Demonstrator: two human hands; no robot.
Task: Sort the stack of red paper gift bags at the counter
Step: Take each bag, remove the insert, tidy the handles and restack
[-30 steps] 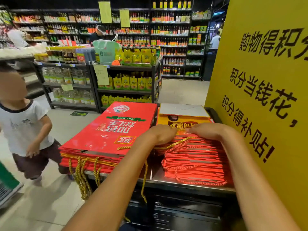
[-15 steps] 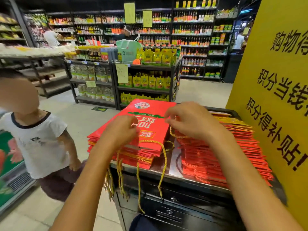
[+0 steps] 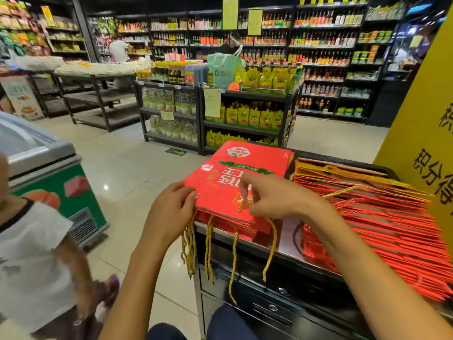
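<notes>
The red bags sit in two piles on the dark surface [image 3: 289, 251]. The left pile [image 3: 235, 190] lies flat with a printed bag on top, and its yellow cord handles [image 3: 208, 251] dangle over the near edge of the surface. To the right of that pile, a taller, fanned pile [image 3: 377, 227] leans toward the yellow sign [image 3: 421, 148].

The left hand [image 3: 171, 207] rests against the near left corner of the left pile, fingers lightly curled on the edge of the bags. The right hand [image 3: 272, 200] hovers over the near end of the top bag, pinching a yellow cord between thumb and fingertips, the other fingers spread.

The left pile juts past the edge of the surface, so a hard tug on the cord could probably drag the top bags off onto the floor. The loose cords may also snag each other and pull several bags at once. A child [image 3: 34, 256] stands close by, left of the pile, and could knock the hanging cords.
</notes>
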